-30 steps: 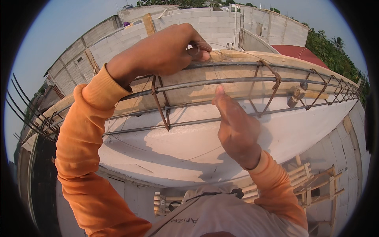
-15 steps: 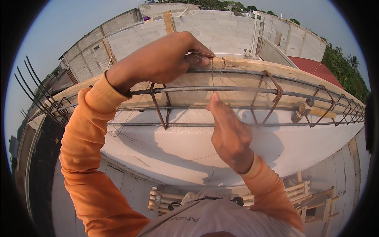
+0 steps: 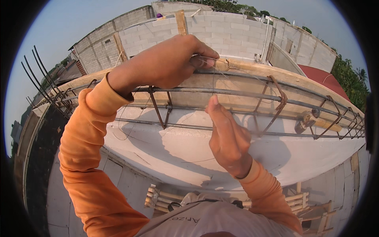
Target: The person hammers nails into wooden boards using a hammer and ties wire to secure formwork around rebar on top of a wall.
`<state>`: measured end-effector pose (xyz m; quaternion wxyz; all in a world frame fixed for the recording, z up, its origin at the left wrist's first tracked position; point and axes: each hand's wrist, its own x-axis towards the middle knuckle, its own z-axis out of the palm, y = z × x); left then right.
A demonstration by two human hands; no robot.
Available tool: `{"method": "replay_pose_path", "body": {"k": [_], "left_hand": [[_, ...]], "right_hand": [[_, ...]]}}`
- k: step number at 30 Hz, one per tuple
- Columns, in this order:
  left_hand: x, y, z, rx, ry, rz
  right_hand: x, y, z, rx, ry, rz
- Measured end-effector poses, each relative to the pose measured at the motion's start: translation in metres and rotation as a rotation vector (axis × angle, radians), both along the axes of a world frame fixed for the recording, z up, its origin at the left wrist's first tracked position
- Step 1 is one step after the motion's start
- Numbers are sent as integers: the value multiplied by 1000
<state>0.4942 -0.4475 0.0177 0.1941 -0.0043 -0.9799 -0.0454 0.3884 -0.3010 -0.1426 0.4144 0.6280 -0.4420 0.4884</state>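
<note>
My left hand is above the rebar cage, its thumb and fingers pinching thin tie wire. Loose strands fan out from that pinch. Lower down and nearer to me, my right hand is closed, with thumb and fingers pressed together around the wire's lower end. Between the hands the wire runs nearly straight up and down, crossing the long upper rebar. A rusty stirrup stands to the right of my hands, and another stirrup to the left. The fingers of my right hand partly hide the lower bars.
Behind the cage runs a wooden formwork board. Beneath it lies a pale block wall top. A hammer rests at the right among the bars. Upright rebar ends stick up at far left. Bamboo scaffolding is below me.
The view has turned slightly, so the cage and walls sit further right and tilt more. Both hands keep almost the same pose on the wire.
</note>
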Motion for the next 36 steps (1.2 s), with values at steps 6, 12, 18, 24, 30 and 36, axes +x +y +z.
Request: {"method": "replay_pose_path", "body": {"k": [6,12,18,24,30,36], "left_hand": [[-1,-10,8,151,-58,70],[4,10,29,596,-168,226],[0,4,27,521,-138,141],[-5,11,22,212,-134,120],[0,-4,12,265,-152,28],[-4,-12,6,211,-112,-45]], "right_hand": [[0,-2,-1,-21,-2,-5],[2,2,-3,31,-40,-25],[5,0,-2,-1,12,-67],[4,4,0,44,37,-133],[12,6,1,57,-17,-150],[20,7,-7,74,-250,52]]}}
